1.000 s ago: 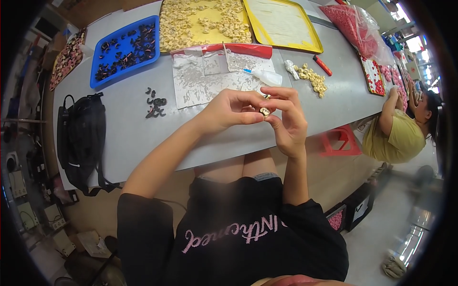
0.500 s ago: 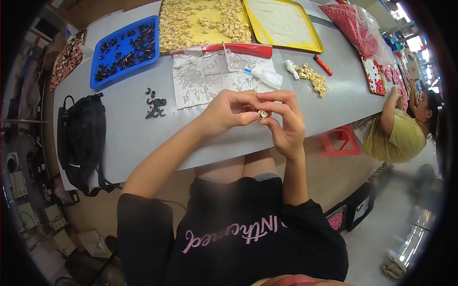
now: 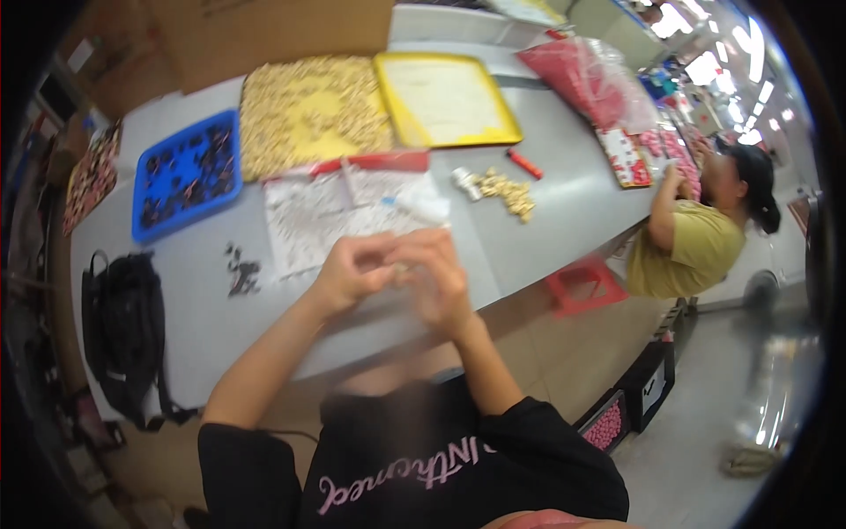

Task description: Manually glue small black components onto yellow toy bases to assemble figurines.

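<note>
My left hand [image 3: 348, 269] and my right hand [image 3: 441, 275] meet above the table's front edge, fingertips together. Pinched between them is a small cream-coloured piece [image 3: 401, 271], blurred and partly hidden by the fingers. Just beyond my hands lies a white work sheet [image 3: 304, 234] covered in grey smudges, with a red roll along its far side. A white squeeze bottle with a blue tip [image 3: 423, 207] rests on the sheet. Left of it is a small heap of black curved pieces [image 3: 242, 275]. Several cream pieces [image 3: 504, 189] lie in a pile to the right.
Toward the back stand a blue tray [image 3: 145, 220] of dark pieces, a yellow tray [image 3: 322, 132] of cream pieces and a white-lined yellow tray [image 3: 449, 97]. A black bag [image 3: 123, 335] sits at left. A red tube [image 3: 525, 164] and co-worker [image 3: 696, 238] are to the right.
The view has tilted up and turned, so the table and my hands appear lower and farther left. My hands stay together around the small piece.
</note>
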A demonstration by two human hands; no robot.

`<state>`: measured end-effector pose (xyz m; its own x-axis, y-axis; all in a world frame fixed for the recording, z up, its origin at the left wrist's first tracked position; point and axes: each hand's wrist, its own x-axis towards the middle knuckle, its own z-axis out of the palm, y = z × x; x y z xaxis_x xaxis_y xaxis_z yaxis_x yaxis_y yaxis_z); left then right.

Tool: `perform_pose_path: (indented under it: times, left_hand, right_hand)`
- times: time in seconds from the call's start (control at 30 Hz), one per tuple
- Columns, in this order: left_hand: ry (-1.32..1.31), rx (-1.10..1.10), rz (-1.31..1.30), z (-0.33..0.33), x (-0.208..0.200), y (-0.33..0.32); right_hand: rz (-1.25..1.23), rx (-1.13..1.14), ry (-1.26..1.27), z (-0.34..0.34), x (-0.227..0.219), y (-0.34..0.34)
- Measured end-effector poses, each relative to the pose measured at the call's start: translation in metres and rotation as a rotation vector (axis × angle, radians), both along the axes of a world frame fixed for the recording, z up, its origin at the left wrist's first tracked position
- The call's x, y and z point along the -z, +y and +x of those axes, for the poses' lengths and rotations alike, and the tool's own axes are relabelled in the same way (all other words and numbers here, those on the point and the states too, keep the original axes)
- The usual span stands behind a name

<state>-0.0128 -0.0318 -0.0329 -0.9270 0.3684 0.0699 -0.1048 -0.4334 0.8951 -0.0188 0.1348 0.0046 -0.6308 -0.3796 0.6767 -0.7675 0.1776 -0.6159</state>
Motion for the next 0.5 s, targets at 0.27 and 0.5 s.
perform_pose_path:
  times: [0.27, 0.5]
  left_hand:
    - [-0.025, 0.05, -0.025, 0.0, -0.017, 0.006]
    - [0.02, 0.073, -0.007, -0.004, -0.018, 0.004]
  right_hand:
    - [-0.048, -0.035, -0.127, 0.004, 0.0, 0.012]
    - [-0.011, -0.02, -0.121, 0.002, -0.006, 0.016]
